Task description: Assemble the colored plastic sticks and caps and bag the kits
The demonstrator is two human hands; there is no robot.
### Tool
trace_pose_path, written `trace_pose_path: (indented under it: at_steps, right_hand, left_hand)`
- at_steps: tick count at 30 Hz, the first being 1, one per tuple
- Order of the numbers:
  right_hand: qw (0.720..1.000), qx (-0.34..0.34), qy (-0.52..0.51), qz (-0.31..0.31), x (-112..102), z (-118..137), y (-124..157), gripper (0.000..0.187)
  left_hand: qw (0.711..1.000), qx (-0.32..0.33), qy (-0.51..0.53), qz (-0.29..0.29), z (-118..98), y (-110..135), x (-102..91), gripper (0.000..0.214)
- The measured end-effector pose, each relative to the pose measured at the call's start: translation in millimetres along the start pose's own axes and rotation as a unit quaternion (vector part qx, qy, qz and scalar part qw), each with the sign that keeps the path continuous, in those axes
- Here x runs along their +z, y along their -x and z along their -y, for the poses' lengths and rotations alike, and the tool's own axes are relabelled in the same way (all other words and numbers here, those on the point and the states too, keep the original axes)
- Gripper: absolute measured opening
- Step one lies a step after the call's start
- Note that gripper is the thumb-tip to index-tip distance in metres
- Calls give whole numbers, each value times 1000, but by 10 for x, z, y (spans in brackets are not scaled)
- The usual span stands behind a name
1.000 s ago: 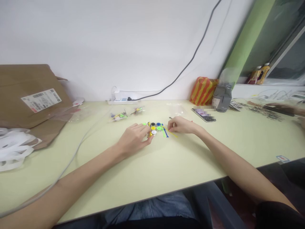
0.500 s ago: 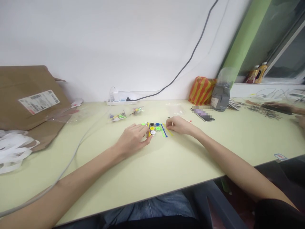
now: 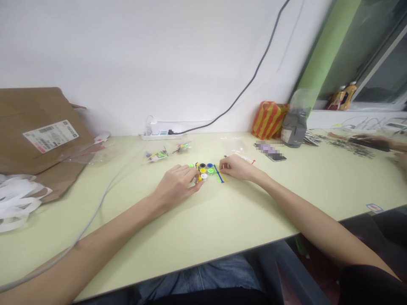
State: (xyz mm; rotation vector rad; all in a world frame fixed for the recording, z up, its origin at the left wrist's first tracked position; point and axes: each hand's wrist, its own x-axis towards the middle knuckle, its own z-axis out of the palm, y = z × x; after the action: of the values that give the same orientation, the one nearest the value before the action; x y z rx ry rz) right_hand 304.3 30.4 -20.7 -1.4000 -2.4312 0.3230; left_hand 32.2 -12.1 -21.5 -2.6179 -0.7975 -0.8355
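Note:
My left hand point(image 3: 179, 182) rests on the table with its fingers curled against the left side of a small cluster of round pieces. What it grips is largely hidden; bits of yellow and black show at the fingertips. The cluster has a black piece point(image 3: 202, 165), a blue piece point(image 3: 210, 165), a yellow piece point(image 3: 202, 170), a green piece point(image 3: 210, 171) and a white piece point(image 3: 204, 176). Just right of them lies a blue stick point(image 3: 218, 173) with green beside it. My right hand point(image 3: 235, 167) pinches a thin yellow stick point(image 3: 224, 177) close against the blue one.
Behind my right hand lies a red-tipped stick point(image 3: 253, 162). Small bagged colourful parts point(image 3: 157, 155) and a power strip point(image 3: 162, 135) sit farther back. A phone point(image 3: 271, 152) lies right. A brown paper bag point(image 3: 19, 118) and grey cable point(image 3: 92, 220) occupy the left. Another person's hand point(image 3: 372, 140) is far right.
My right hand has shifted slightly left, bringing the yellow stick up beside the blue one. More of the red-tipped stick shows behind it. My left hand has stayed in place.

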Motion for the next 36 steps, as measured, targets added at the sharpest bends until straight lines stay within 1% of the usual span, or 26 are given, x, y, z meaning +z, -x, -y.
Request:
trace_pose_path:
  at_steps: [8, 10, 12, 14, 15, 17, 19, 21, 23, 26, 28, 30, 31, 33, 34, 36]
  right_hand:
    - [1000, 10, 2, -1, 6, 12, 10, 9]
    - [1000, 24, 1, -18, -8, 36, 17, 11]
    - [998, 33, -18, -54, -26, 102, 32, 15]
    - [994, 12, -76, -83, -36, 223, 57, 21]
    - [989, -11, -120, -86, -33, 301, 73, 23]
    - [973, -65, -214, -61, -10, 471, 108, 25]
    - [954, -102, -279, -25, 30, 622, 136, 24]
    - [942, -111, -315, -2, 67, 715, 148, 23]
    - [938, -106, -330, -1, 79, 736, 145, 23]
    - [947, -100, -303, -36, 42, 666, 132, 19]
    - [964, -94, -237, -78, -3, 589, 127, 15]
    - [979, -96, -146, -109, -42, 511, 125, 12]
    - [982, -104, -104, -115, -56, 476, 124, 12]
    - [984, -133, -46, -105, -68, 417, 119, 13]
    - [984, -151, -31, -95, -68, 394, 116, 13]
    - [981, -179, -8, -77, -57, 362, 109, 14]
  left_hand:
    - [1000, -3, 13, -1, 2, -5, -8, 23]
    - [1000, -4, 12, 1, 0, -5, -14, 24]
    - [1000, -3, 10, 2, -2, -4, -21, 26]
    - [1000, -1, 13, -1, -2, 1, -25, 28]
    - [1000, 1, 16, -2, 0, 4, -25, 29]
    - [1000, 7, 21, -6, 4, 11, -23, 29]
    - [1000, 10, 21, -9, 9, 19, -19, 31]
    - [1000, 8, 16, -13, 11, 21, -17, 33]
    - [1000, 4, 11, -11, 10, 16, -20, 35]
    - [1000, -29, 8, -7, 24, 2, -36, 31]
    - [997, -74, 4, -6, 65, 0, -47, 27]
    - [993, -118, -5, -1, 140, 10, -53, 25]
    - [991, -133, -13, 2, 190, 19, -52, 25]
    - [987, -157, -37, 6, 304, 44, -42, 26]
    - [984, -170, -53, 15, 363, 58, -32, 27]
    - [975, -196, -93, 54, 475, 93, -6, 28]
